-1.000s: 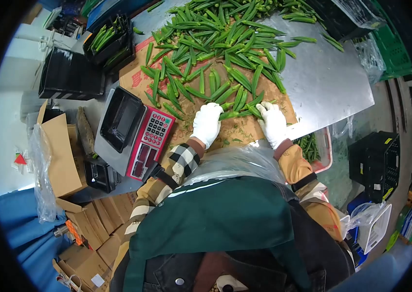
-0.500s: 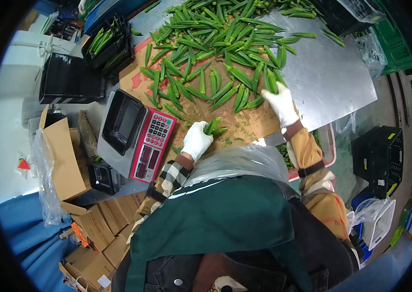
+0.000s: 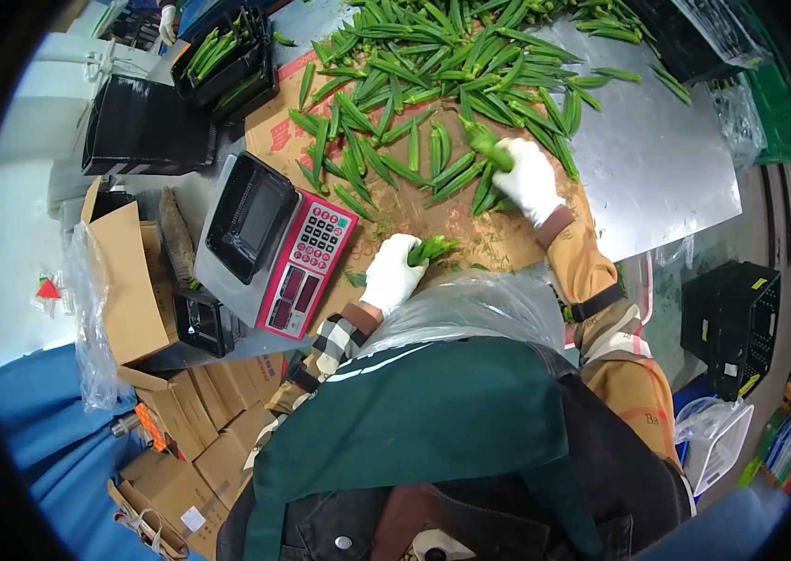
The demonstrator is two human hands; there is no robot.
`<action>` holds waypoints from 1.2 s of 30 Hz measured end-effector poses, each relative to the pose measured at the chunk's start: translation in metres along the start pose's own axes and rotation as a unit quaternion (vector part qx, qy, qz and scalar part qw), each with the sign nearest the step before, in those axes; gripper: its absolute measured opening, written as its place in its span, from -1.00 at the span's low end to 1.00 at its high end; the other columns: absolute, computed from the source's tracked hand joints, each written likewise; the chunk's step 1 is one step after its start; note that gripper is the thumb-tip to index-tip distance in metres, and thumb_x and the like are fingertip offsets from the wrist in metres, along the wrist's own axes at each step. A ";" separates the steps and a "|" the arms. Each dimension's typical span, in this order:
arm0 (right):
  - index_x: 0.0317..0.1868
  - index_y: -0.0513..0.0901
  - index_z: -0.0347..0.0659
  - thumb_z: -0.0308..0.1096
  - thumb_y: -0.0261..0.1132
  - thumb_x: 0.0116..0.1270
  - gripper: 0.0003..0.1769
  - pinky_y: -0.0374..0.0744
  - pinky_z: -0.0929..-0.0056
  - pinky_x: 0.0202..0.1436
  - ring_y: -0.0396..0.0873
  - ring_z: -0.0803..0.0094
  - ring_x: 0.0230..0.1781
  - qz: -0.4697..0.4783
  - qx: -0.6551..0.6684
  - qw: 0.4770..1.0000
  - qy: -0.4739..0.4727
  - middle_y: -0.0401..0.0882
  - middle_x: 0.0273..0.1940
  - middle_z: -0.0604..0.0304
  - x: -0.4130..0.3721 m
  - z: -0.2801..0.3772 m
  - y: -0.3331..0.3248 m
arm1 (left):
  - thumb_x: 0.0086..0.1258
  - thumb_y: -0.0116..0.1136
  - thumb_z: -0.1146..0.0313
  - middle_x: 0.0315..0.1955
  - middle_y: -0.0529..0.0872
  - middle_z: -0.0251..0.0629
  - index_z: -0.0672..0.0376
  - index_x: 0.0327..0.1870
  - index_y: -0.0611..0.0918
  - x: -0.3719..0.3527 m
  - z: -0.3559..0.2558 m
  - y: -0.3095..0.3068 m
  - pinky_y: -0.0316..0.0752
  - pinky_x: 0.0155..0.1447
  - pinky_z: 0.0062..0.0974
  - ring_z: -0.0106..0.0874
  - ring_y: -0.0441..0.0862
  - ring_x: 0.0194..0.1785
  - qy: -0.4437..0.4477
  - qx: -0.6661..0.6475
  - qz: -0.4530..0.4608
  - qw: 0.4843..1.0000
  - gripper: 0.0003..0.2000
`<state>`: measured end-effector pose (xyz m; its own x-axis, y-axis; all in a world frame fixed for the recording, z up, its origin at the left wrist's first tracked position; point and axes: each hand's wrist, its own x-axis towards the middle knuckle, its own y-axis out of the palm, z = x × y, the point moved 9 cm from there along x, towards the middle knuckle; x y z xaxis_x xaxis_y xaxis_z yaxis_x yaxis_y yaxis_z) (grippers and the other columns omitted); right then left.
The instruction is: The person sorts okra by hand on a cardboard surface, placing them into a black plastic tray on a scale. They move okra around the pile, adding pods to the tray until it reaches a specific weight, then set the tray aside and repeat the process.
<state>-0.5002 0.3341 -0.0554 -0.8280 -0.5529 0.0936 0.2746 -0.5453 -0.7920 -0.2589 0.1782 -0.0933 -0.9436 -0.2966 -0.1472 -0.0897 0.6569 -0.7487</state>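
Note:
My left hand (image 3: 395, 272), in a white glove, is closed around a few green okra pods (image 3: 432, 250) near the table's front edge. Farther right, my right hand (image 3: 528, 181), gloved too, grips okra (image 3: 487, 145) above the cardboard; the pods are slightly blurred. A large pile of okra (image 3: 452, 65) spreads over the cardboard sheet (image 3: 559, 213) and the metal tabletop beyond it. To the left of my left hand stands a red weighing scale (image 3: 307, 266), with a black plastic tray (image 3: 253, 218) on its platform.
A black container of okra (image 3: 218, 61) stands back left, beside a black box (image 3: 146, 126). An open cardboard box (image 3: 129, 290) is at the left. Black crates (image 3: 730, 323) sit on the floor at right. Another person's gloved hand (image 3: 167, 25) shows at top left.
My right hand has moved left and now holds okra raised above the cardboard. My left hand keeps its pods, now pointing more to the right. The whole view has shifted slightly.

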 end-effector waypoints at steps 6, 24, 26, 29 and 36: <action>-0.21 0.72 -0.03 -0.31 0.20 0.36 -0.85 0.51 0.20 -0.03 0.56 0.18 -0.05 0.106 -0.233 0.936 -0.243 0.66 -0.22 0.16 -0.031 0.044 0.072 | 0.24 0.44 0.32 -0.12 0.68 -0.16 0.08 -0.01 0.65 0.005 -0.001 0.004 0.56 0.09 -0.21 -0.09 0.65 0.00 0.020 -0.006 0.027 0.999 -0.68; -0.07 0.79 -0.15 -0.35 0.51 0.07 -0.65 0.58 0.29 -0.30 0.67 0.29 -0.43 0.349 0.164 0.916 0.108 0.71 -0.40 0.04 -0.085 0.000 -0.080 | 0.25 0.41 0.29 -0.14 0.68 -0.19 0.06 -0.05 0.66 0.004 0.003 0.000 0.56 0.07 -0.19 -0.10 0.64 0.01 0.032 -0.013 0.011 0.999 -0.73; 0.05 0.78 -0.11 -0.32 0.51 0.04 -0.52 0.63 0.23 -0.21 0.72 0.18 -0.35 0.384 -0.004 0.921 0.069 0.73 -0.35 0.00 -0.116 -0.043 -0.072 | 0.23 0.41 0.32 -0.16 0.69 -0.20 0.06 -0.07 0.67 0.010 -0.016 -0.004 0.57 0.06 -0.21 -0.10 0.65 -0.01 0.067 0.015 0.024 0.997 -0.73; 0.04 0.74 -0.14 -0.29 0.50 0.06 -0.53 0.66 0.14 -0.12 0.74 0.02 -0.24 0.332 -0.003 0.939 0.089 0.74 -0.28 -0.06 -0.121 -0.038 -0.071 | 0.20 0.42 0.31 -0.19 0.69 -0.22 0.05 -0.09 0.66 0.017 -0.031 0.009 0.56 0.03 -0.20 -0.10 0.64 -0.03 0.122 0.067 0.063 0.988 -0.73; -0.02 0.69 -0.05 -0.40 0.30 0.27 -0.74 0.58 0.11 -0.04 0.64 0.00 -0.11 0.007 -0.027 0.993 -0.115 0.67 -0.17 0.04 -0.035 0.055 0.018 | 0.20 0.42 0.29 -0.19 0.69 -0.22 0.05 -0.09 0.65 0.021 -0.032 0.016 0.54 0.04 -0.20 -0.11 0.64 -0.02 0.125 0.101 0.126 0.979 -0.72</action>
<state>-0.4393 0.3092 -0.0403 -0.6891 -0.6931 0.2117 0.2542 -0.5048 -0.8250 -0.2902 0.2047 -0.0881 -0.9786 0.0530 -0.1986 0.1963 0.5288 -0.8257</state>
